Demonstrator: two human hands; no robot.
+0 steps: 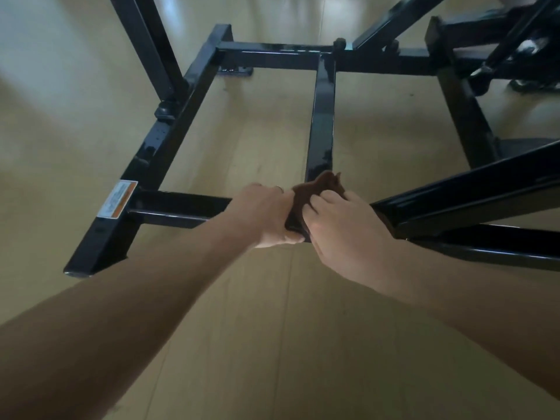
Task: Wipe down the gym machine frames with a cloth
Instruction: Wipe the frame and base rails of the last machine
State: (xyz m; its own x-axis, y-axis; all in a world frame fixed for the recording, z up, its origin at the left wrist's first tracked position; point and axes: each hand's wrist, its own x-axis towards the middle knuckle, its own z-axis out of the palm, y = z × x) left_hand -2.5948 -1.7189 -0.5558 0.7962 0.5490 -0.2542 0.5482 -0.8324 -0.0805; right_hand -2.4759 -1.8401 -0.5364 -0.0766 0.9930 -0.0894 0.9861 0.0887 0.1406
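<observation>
Both hands, left hand point(266, 218) and right hand point(342, 231), grip cloth point(315, 192) on frame point(181, 207).

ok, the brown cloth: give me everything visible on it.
The cloth is dark brown, soft and crumpled, bunched rather than spread flat. It sits on the near crossbar of the black frame, where the centre bar joins it. Both hands hold it: the left hand grips its left edge along with the bar, the right hand has fingers curled on top. A peaked fold sticks up behind the fingers. Its lower part is hidden by the hands.
</observation>
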